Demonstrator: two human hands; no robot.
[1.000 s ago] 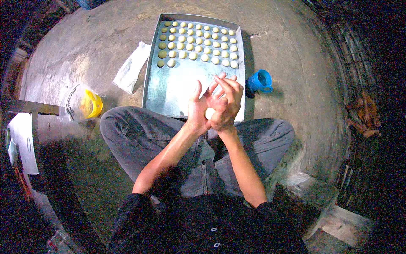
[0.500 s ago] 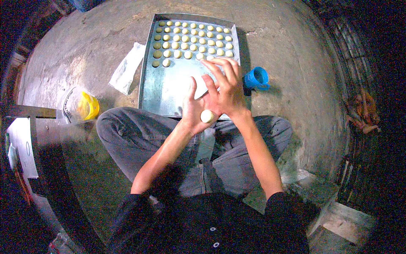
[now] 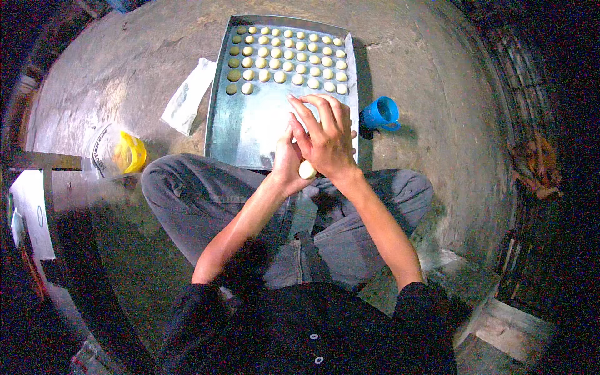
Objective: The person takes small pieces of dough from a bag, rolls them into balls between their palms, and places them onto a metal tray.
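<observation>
My left hand (image 3: 285,167) is cupped beneath my right, with a pale round dough ball (image 3: 307,169) at the heel of its palm; its fingers are mostly hidden. My right hand (image 3: 326,140) lies over the left palm beside the ball, fingers bent but apart. Both hands are above the near part of a shallow metal tray (image 3: 237,134), whose far part carries rows of several small pale rounds (image 3: 275,63).
A blue plastic cup (image 3: 380,114) stands right of the tray. To the left lie a white packet (image 3: 187,97) and a clear container with something yellow (image 3: 128,152). My crossed legs (image 3: 187,187) border the tray's near edge. A dark frame (image 3: 50,160) is at far left.
My hands have drawn closer together, the right sliding over the left thumb and fingers. The ball, largely covered a second ago, now shows at the heel of my left palm.
</observation>
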